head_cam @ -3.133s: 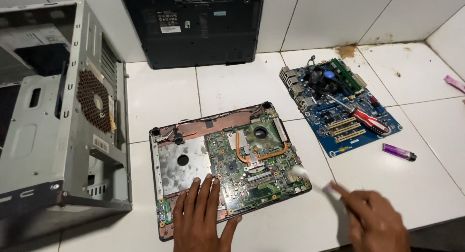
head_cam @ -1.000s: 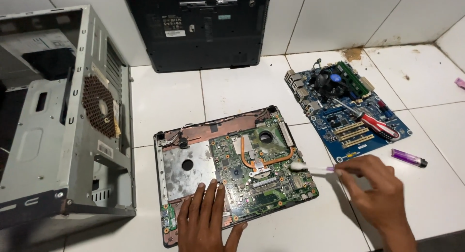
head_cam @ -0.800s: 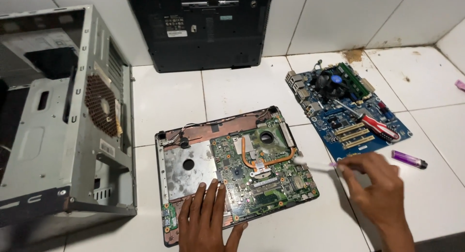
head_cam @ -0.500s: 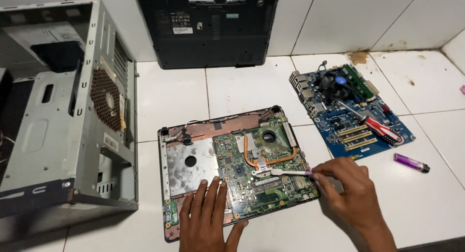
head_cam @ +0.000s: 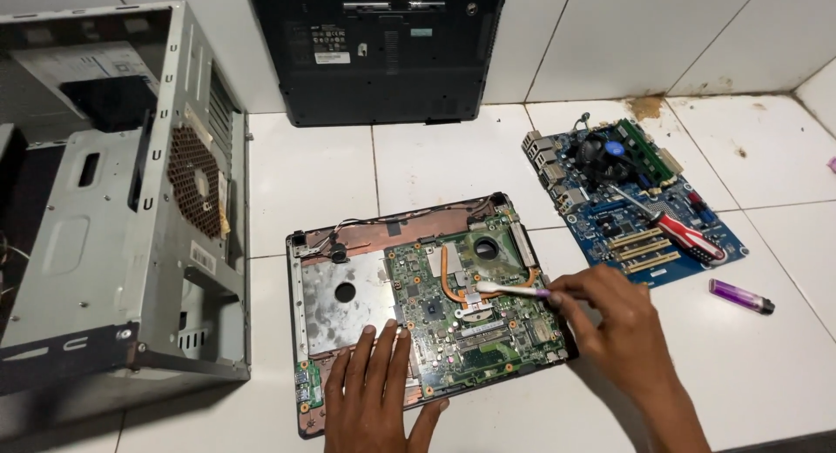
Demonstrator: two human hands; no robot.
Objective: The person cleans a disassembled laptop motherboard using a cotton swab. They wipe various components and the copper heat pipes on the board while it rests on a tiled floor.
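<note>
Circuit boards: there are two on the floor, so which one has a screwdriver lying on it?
The blue board on the right, lying bare on the tiles, carries the red-handled screwdriver. The green board sits in the opened laptop base.

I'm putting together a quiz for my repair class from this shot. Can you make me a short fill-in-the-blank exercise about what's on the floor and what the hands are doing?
1. The right hand holds a small ____ with its bristles on the green laptop board.
2. The left hand lies ____ on the near edge of that board.
3. A red-handled ____ lies on the blue motherboard.
4. The purple lighter lies on the tiled floor, to the ____ of the blue motherboard.

Missing words: brush; flat; screwdriver; right
</note>
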